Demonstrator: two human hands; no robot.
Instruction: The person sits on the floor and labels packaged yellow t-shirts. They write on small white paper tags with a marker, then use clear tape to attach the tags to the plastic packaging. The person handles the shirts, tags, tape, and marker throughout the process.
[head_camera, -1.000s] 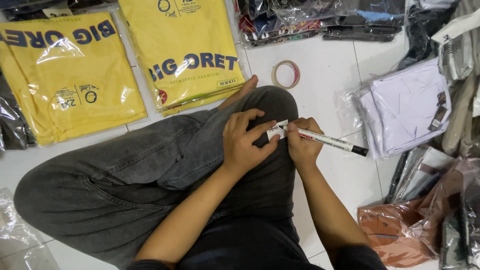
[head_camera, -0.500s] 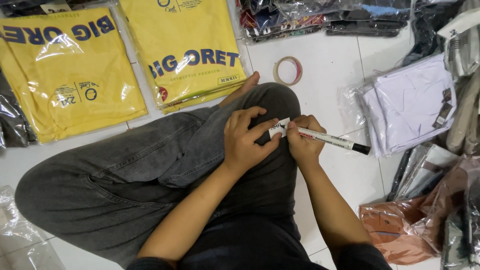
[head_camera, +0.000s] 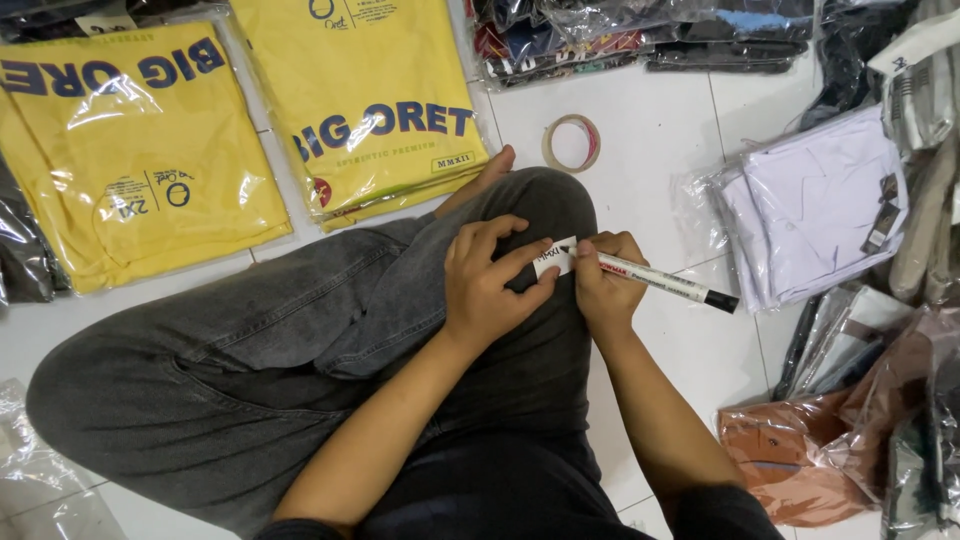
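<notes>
- While the left hand (head_camera: 490, 285) presses a small white label (head_camera: 553, 258) flat against the knee of the grey jeans (head_camera: 300, 330), its thumb and fingertips pinch the label's near edge; the grip is narrow and closed on the paper.
- Just beside that pinch, the right hand (head_camera: 603, 290) is wrapped tight around a white marker (head_camera: 655, 280), tip down on the label and black end pointing away from the hands.
- Beyond the two hands, past the knee, a roll of tape (head_camera: 572, 143) lies flat on the white tiled floor (head_camera: 650, 120), well apart from the marker.
- Off to the left hand's side lie two yellow shirts in clear bags (head_camera: 370, 100), side by side.
- Out past the marker's black end sits a bagged white shirt (head_camera: 820, 205), with an orange bagged garment (head_camera: 790, 460) nearer the right forearm.
</notes>
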